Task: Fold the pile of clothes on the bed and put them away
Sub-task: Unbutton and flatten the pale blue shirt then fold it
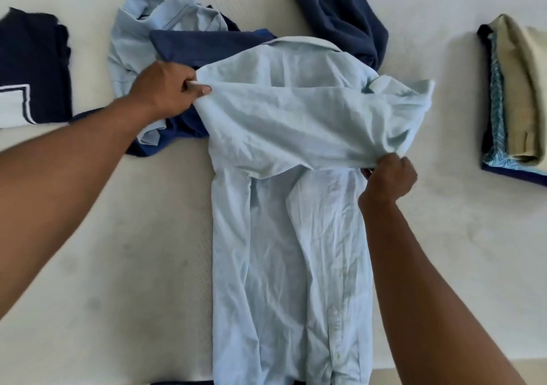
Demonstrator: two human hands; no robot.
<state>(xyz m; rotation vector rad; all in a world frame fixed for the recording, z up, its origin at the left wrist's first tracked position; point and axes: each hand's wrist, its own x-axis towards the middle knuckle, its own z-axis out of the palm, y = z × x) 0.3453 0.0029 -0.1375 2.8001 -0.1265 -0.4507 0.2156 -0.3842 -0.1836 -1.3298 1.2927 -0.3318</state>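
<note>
Light blue shirt [291, 236] lies face-down on the bed [124, 266], long axis toward the viewer. Left hand [165, 91] pinches one shoulder; right hand [389, 177] grasps the sleeve (folded across the back), nearer the fold.

Single head-worn view, wide-angle, looking steeply down and forward across the bed [118, 251] at close range; both forearms enter from the bottom edge.

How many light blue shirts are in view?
2: a light blue button shirt spread at centre; a crumpled light blue shirt in the far clothes pile. More may be buried.
</note>
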